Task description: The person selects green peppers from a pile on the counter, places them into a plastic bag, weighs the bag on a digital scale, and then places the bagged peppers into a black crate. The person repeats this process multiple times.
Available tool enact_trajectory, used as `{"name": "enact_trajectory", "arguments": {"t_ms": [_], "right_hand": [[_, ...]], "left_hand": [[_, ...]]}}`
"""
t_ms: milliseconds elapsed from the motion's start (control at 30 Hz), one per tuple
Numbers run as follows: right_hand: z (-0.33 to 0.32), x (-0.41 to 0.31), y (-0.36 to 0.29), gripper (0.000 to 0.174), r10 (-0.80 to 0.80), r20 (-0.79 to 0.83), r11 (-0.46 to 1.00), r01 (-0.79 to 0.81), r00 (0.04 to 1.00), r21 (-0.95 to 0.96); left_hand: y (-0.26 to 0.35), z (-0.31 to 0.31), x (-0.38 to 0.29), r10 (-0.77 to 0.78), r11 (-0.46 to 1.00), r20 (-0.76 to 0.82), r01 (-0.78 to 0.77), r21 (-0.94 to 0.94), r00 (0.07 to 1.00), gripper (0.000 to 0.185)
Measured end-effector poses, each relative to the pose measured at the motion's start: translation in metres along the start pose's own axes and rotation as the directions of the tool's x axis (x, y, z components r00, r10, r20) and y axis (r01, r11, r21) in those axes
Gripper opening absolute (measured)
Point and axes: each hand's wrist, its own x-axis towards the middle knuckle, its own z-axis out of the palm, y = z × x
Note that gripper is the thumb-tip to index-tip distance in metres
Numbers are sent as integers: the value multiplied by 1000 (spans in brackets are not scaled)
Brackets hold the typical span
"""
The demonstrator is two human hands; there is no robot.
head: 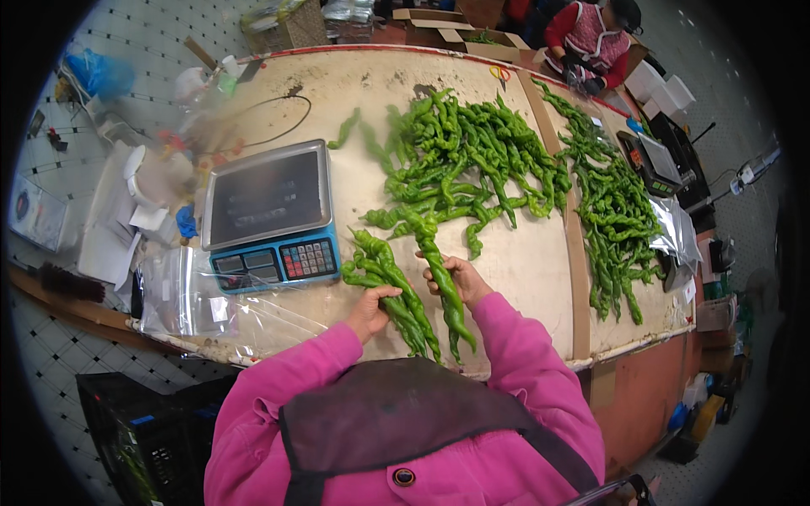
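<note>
Several long green peppers [395,284] form a bunch in my left hand [372,311], which grips them near the table's front edge. My right hand [459,278] holds another long, twisted green pepper [442,269], beside the bunch and apart from it; a second pepper's tip shows below it. Beyond both hands lies a large heap of green peppers [468,152]. To the left stands a blue digital scale [310,258] with a bare dark weighing plate [266,196]. Clear plastic bags [183,297] lie at the table's front left.
A cardboard strip [573,253] divides the table [538,272]; more peppers [614,221] and a second scale [658,164] lie right of it. Scissors [500,76] rest at the far edge. A person [591,44] in dark gloves stands at the far right. Black crates [145,430] stand at lower left.
</note>
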Motion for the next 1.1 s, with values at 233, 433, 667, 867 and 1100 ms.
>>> {"name": "enact_trajectory", "arguments": {"t_ms": [233,433,667,867,1100], "right_hand": [[9,11,0,28,51,-127,996,-41,991,78],[28,13,2,21,41,-145,997,-30,989,78],[47,16,-3,27,91,-59,985,-82,994,150],[65,19,-1,42,-50,-159,974,13,986,-226],[82,38,24,67,-334,17,687,256,942,-680]], "left_hand": [[3,-4,6,-54,998,46,54,15,997,41],[7,2,5,-69,998,28,68,11,997,41],[14,19,1,-78,997,146,73,35,986,55],[14,17,0,-68,993,130,54,106,989,50],[0,-1,5,1,1000,11,-2,18,1000,44]]}}
